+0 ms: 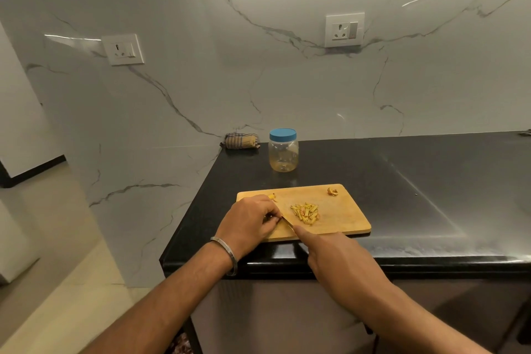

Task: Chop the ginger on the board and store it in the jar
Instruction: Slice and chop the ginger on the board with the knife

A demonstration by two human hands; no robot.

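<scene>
Right hand grips knife, forefinger along blade. Left hand curled, pinning ginger, piece itself hidden. Chopped ginger pile on board, mid-tabletop. Jar behind, lid on, nothing stored yet; chopping apparently unfinished.

White marble-look wall with grey veins, glossy, streaked with light reflections. Two white sockets: left socket, right socket. Black polished desk over brown cabinet fronts. Beige tiled floor at left. Striped cloth bundled in the corner
</scene>
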